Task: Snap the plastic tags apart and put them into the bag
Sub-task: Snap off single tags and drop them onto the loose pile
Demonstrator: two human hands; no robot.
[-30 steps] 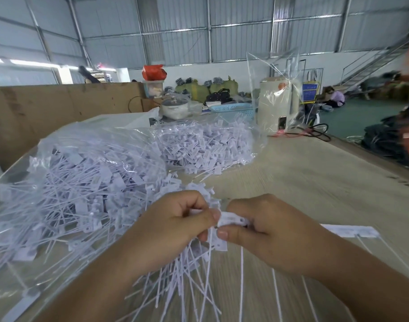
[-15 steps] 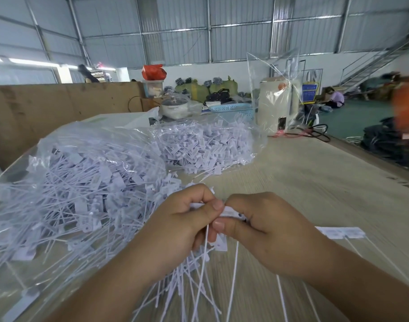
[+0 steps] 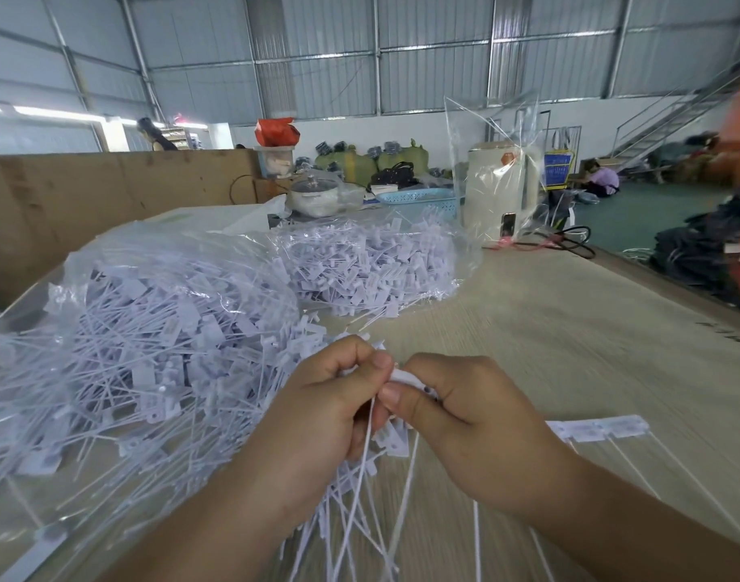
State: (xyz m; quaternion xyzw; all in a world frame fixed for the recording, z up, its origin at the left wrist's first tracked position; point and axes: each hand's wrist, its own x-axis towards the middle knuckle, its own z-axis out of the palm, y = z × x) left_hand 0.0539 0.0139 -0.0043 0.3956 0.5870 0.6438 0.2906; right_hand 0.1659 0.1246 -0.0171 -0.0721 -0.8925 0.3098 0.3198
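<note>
1. The left hand (image 3: 317,413) and the right hand (image 3: 477,417) meet near the middle of the wooden table (image 3: 569,329). Both are curled, thumb against fingers, pinching the white strip of joined tags (image 3: 406,378) between them.
2. To snap cleanly, each thumb should sit just beside the joint, one on either side, and the hands should bend the strip sharply rather than pull, so only one tag comes off.
3. The long tails hanging below the hands can tangle, so it helps to let them fall free before dropping the loose tag.
4. The clear bag (image 3: 128,350) of separated tags lies just left of the hands, with its opening near them. A second bag (image 3: 372,262) lies farther off.
5. Another strip (image 3: 603,428) waits on the table to the right.
6. The tags carry small print, too small to read. A blue sign (image 3: 557,170) far back is also illegible.
</note>
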